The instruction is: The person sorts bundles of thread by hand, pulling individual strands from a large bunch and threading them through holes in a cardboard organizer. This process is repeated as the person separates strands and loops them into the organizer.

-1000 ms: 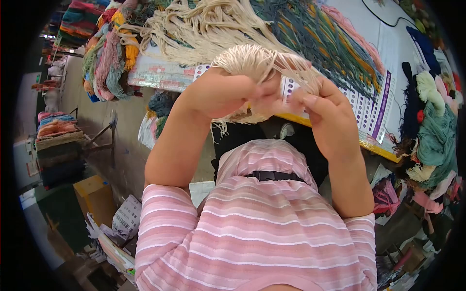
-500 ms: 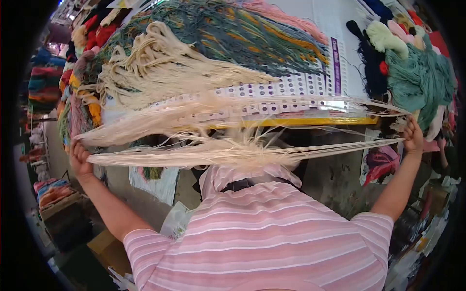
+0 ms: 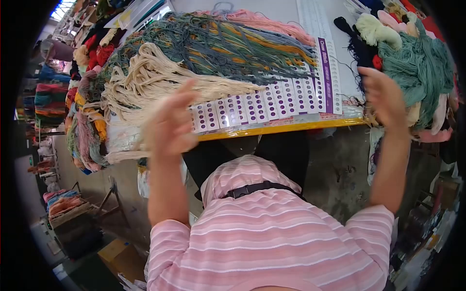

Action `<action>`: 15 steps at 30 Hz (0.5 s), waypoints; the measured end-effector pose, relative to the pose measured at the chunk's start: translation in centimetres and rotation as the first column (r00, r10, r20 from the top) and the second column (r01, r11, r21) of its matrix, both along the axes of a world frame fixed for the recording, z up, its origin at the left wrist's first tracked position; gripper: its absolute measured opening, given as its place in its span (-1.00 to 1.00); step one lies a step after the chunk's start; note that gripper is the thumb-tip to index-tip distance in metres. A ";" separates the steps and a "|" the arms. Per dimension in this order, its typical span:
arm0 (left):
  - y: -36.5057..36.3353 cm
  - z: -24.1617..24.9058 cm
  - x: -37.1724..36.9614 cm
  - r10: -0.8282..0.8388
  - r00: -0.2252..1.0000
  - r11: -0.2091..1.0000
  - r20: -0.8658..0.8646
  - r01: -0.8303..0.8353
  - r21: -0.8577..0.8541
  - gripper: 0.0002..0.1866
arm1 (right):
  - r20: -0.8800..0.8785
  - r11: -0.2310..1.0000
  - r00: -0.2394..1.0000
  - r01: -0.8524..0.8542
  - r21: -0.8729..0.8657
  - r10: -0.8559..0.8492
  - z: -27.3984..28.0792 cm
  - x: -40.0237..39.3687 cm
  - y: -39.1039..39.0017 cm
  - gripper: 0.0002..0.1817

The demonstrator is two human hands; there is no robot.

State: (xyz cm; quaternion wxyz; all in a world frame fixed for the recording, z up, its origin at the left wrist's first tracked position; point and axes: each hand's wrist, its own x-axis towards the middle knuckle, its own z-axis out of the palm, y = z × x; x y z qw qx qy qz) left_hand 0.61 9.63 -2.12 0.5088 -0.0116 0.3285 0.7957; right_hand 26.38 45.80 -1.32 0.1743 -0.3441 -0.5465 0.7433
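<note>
My left hand is raised and blurred in front of the table's yellow front edge. It grips a cream yarn bundle whose tail trails out to the left below the hand. My right hand hovers palm down over the table's right end, fingers apart, beside a heap of teal yarn. No strands show between the two hands. A large cream yarn hank lies on the table just beyond my left hand, next to a white card of sample holes.
Green, orange and pink yarn skeins cover the table's middle. Mixed coloured yarn hangs off the left end, and dark and pale tufts sit at the right. Shelves and boxes stand on the floor to the left.
One second ago both hands held the cream bundle together; then they spread wide, stretching the strands. Now both have swung in toward the table, and the stretched strands are gone from between them.
</note>
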 end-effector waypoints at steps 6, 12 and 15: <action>10.9 -6.7 5.1 -0.384 0.853 0.834 -0.353 0.157 -0.529 -0.56 | 0.222 0.936 0.953 -0.258 0.238 0.206 -10.1 -11.0 -7.1 -0.79; 14.2 -7.1 4.6 -0.541 0.716 0.712 -0.440 0.112 -0.694 -0.75 | 0.351 0.848 0.923 -0.307 0.431 0.156 -11.5 -11.8 -8.3 -0.83; 15.6 -8.6 4.5 -0.562 0.693 0.686 -0.451 0.087 -0.722 -0.82 | 0.330 0.883 0.934 -0.268 0.386 0.139 -11.6 -11.9 -8.3 -0.83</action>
